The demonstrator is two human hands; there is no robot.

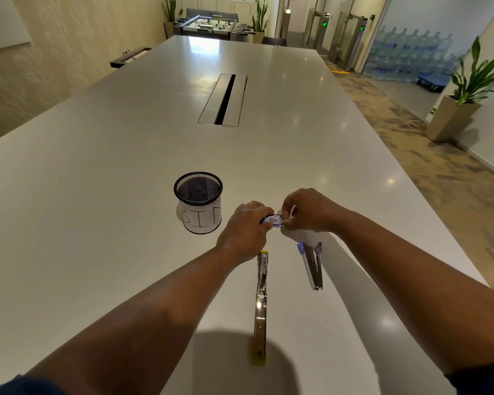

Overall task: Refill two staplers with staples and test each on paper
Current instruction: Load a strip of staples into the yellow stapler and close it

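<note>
Holding a small blue-and-white staple box (272,220) between both hands, I have it above the table (97,181), just right of the mesh cup (198,201). My left hand (244,232) is curled over the box's left end, fingers closed on it. My right hand (305,209) pinches at the box's right end with thumb and fingertips drawn together; whether it grips the box itself or a flap I cannot tell, since my fingers cover that end. The print on the box is too small and blurred to read.

A white paper band on the cup carries hand-drawn letters that read "BIN", with the last letter partly turned out of sight. Something dark lies inside the cup, but the mesh hides what it is.

Near me lie two staplers, well apart from the box. The yellow stapler (260,306) lies opened out flat in a long line, its far tip just beside my left wrist and its near end in shadow. To its right the blue stapler (312,263) lies open as well, its metal tray pointing toward me.
</note>
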